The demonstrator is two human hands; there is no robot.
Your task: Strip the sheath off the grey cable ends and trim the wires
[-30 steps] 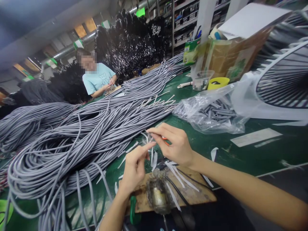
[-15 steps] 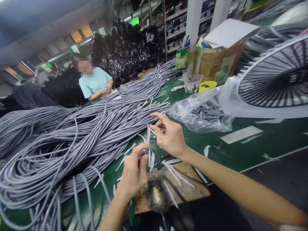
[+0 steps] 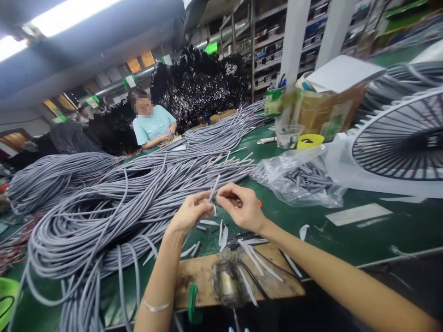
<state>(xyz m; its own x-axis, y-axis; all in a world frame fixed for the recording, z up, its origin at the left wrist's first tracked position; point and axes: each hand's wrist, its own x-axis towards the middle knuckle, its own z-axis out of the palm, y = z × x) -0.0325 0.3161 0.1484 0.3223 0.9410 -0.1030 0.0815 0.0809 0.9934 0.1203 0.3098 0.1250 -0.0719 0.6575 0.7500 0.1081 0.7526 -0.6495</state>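
In the head view my left hand (image 3: 194, 211) pinches a short grey cable end (image 3: 214, 185), which sticks up between thumb and forefinger. Close beside it, touching or nearly touching the cable, is my right hand (image 3: 241, 207), its thumb and forefinger pressed together. What the right fingertips hold is too small to make out. Bits of something orange (image 3: 259, 203) show by the right hand; whether it is held or lies behind is unclear. A whitish strip (image 3: 215, 210) hangs below the fingertips. Under the hands, white sheath scraps (image 3: 224, 236) lie around a small motor-like metal device (image 3: 226, 280) on a wooden board (image 3: 194, 272).
Coiled grey cables (image 3: 86, 221) cover the left of the green table. A plastic bag of grey tube pieces (image 3: 301, 177), a yellow tape roll (image 3: 310, 140), a cardboard box (image 3: 328, 108) and a fan (image 3: 408, 138) stand right. Across the table a person (image 3: 154, 122) works. A green clamp (image 3: 193, 304) grips the board.
The left hand has risen to the cable end. The right hand has moved lower and its fingers have closed. White strips between the hands now lie below. The view has shifted.
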